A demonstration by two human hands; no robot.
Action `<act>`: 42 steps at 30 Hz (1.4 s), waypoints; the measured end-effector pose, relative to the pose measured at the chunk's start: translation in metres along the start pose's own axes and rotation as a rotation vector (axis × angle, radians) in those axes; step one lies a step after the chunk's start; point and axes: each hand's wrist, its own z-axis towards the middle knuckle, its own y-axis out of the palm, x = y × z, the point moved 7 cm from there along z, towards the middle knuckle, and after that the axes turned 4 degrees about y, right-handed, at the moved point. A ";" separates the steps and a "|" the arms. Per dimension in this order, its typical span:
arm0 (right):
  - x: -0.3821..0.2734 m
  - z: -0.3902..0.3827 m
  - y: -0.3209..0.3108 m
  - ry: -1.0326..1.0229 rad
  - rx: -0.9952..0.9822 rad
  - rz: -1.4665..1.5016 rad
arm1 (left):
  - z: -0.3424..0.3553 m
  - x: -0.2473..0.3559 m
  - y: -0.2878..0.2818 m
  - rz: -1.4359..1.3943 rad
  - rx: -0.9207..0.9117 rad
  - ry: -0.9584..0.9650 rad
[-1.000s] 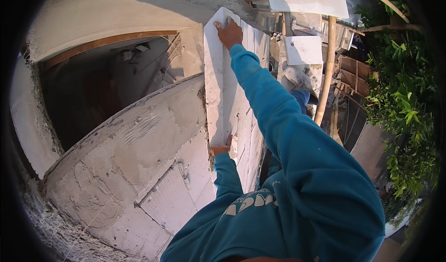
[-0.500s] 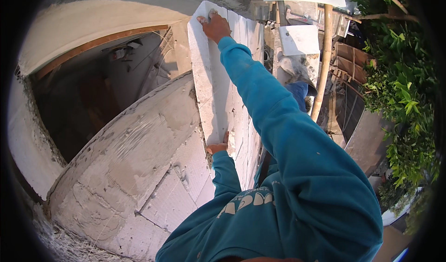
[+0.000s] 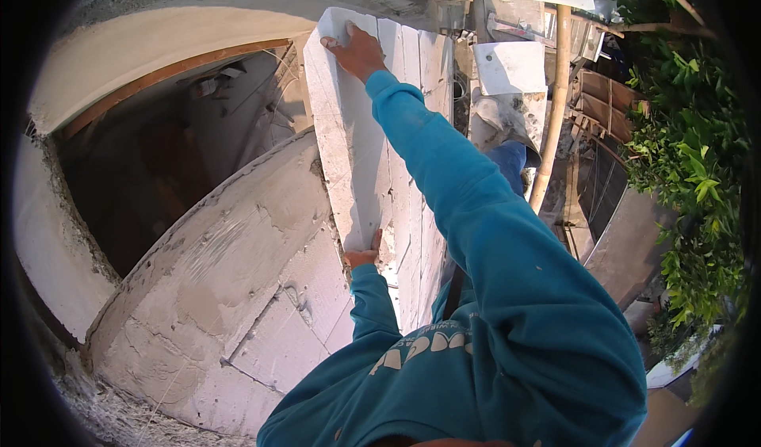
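Observation:
A long white lightweight concrete block (image 3: 361,154) lies along the top of the block wall, its far end reaching toward the concrete above. At that far end my right hand (image 3: 361,54) is closed over the block, thumb on the left edge and fingers on the top. My left hand (image 3: 364,255) grips the near end, with part of the palm hidden behind the sleeve and block. Below and to the right is the wall's face of white blocks (image 3: 411,201), with joint lines between them. The block's underside is hidden.
A dark window opening (image 3: 174,154) with a wooden strip lies left, beside a mortar-smeared wall (image 3: 206,288). On the right stand a bamboo pole (image 3: 552,122), a pale board (image 3: 511,68) and a leafy tree (image 3: 697,154). Someone in blue trousers (image 3: 509,162) is partly visible below.
Both hands have shifted the block slightly left, over the wall's inner edge. Its near end has also come a little closer to me. My grip looks the same.

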 end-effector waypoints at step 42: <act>0.322 0.177 -0.216 -0.384 0.150 -0.931 | -0.051 -0.004 0.007 0.263 0.229 0.348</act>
